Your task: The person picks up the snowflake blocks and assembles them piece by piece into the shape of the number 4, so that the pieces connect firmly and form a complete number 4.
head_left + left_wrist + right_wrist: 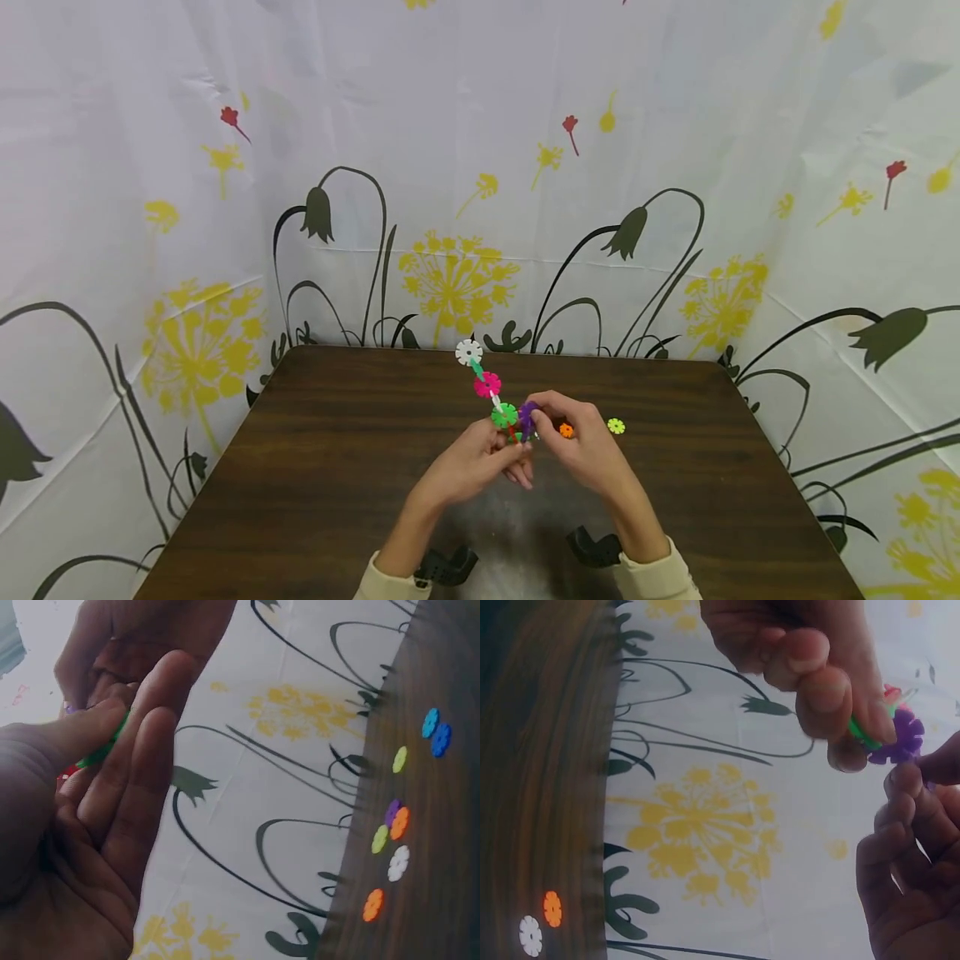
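A chain of notched plastic interlocking discs rises above both hands. From the top come a white disc (468, 352), a pink disc (487, 384) and a bright green disc (505, 416), with smaller edge-on discs linking them. My left hand (474, 458) pinches the chain's lower end by a green disc (112, 742) between thumb and finger; a red piece (67, 774) shows beside it. Between thumb and fingertips my right hand (581, 442) pinches a purple disc (904, 739). That purple disc meets the green disc; fingers partly hide how they join.
Loose discs lie on the dark wooden table (352, 433) beyond the hands, among them orange (566, 430), yellow-green (617, 426), white (399, 862) and blue (441, 739) ones. A flower-printed curtain (450, 167) stands behind the table. Black wrist mounts (450, 567) hang under the forearms.
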The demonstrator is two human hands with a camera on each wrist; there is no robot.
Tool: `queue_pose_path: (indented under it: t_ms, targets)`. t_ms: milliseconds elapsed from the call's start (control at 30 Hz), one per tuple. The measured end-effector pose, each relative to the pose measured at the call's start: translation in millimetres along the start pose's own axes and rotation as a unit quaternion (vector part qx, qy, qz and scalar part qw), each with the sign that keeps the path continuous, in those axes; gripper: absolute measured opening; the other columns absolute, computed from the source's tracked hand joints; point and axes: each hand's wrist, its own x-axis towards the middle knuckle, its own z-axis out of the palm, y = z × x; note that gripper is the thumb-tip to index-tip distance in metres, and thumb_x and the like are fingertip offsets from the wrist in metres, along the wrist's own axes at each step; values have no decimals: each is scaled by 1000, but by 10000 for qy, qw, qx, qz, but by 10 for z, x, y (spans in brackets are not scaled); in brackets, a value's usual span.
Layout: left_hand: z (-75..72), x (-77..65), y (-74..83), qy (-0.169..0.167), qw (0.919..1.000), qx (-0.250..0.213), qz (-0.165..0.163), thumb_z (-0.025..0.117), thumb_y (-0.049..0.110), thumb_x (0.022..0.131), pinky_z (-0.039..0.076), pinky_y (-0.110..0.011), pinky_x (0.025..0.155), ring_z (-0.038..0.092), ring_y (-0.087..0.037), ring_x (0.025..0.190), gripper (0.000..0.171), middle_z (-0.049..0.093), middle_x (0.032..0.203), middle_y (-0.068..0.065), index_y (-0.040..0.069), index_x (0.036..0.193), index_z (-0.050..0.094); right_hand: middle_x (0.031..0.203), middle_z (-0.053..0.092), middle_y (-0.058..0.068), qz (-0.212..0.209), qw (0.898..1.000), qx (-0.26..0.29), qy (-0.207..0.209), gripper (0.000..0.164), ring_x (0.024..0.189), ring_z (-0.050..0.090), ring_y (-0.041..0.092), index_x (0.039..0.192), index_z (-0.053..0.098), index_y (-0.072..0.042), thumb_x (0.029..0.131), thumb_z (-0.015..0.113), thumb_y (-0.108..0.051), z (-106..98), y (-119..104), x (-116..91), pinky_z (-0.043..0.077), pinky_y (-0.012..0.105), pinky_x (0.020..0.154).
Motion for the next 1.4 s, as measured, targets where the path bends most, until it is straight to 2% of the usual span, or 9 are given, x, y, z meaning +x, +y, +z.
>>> queue_pose_path:
  t_ms: [100,233,367,567,667,800,900,1100,1400]
  targets:
    - [-27,-25,18,-43,9997,-244,2,57,12,112,66,-48,79,80,-32,82,21,77,97,-19,1,130,62,86,75,-2,37,9999,58,118,15,73,64,9,120,74,-14,109,63,-11,29,0,-2,57,28,65]
    - [-26,-45,19,222,9983,-542,68,54,18,113,64,-36,79,75,-25,83,42,69,109,-18,11,152,41,85,75,-5,65,9997,17,239,16,74,65,9,123,74,-16,109,66,-14,74,-22,5,56,29,66]
    - [64,0,43,868,9921,-903,86,40,33,118,51,-24,62,59,-18,69,43,58,88,-18,9,153,35,85,75,-4,105,9989,-130,445,19,76,64,8,125,74,-16,107,68,-16,116,-63,36,56,29,67]
    - [249,205,57,2739,9522,-1312,334,49,29,117,37,-19,54,42,-9,59,26,45,82,-4,6,128,45,83,70,-8,207,9974,-278,640,19,73,61,7,125,75,-18,107,69,-18,135,-18,77,53,27,63]
    - [248,248,23,3230,9369,-1194,606,54,22,115,34,-18,55,38,-7,59,20,43,81,0,3,119,48,82,68,-7,361,9972,-178,625,20,72,62,14,128,74,-18,110,65,-22,130,63,79,54,28,63]
    - [213,221,4,3502,9258,-990,1022,55,15,113,31,-18,54,38,-5,59,16,44,75,3,-1,114,52,82,68,6,863,9954,-39,407,25,72,63,30,125,73,-17,115,53,-26,105,299,59,54,28,65]
    - [174,167,19,3558,9181,-833,1537,53,7,112,31,-20,50,38,-4,58,12,45,73,3,-4,114,54,86,71,8,1501,9879,-394,-8,25,73,63,26,121,74,-16,115,52,-27,119,547,18,53,30,67]
    - [67,76,8,3609,8950,-589,2555,46,-6,109,28,-25,44,34,-6,56,9,44,76,-2,-10,114,52,95,75,1,2592,9467,-1673,-927,29,74,61,11,133,69,-11,108,66,-25,322,1078,-97,53,35,69]
    - [-53,78,-4,4269,8320,-441,3514,37,-5,112,47,-25,52,48,-17,57,11,59,104,-7,-15,113,42,114,74,14,3076,9253,-2090,-748,37,100,72,34,136,62,-4,103,71,-19,489,1380,-66,58,58,88]
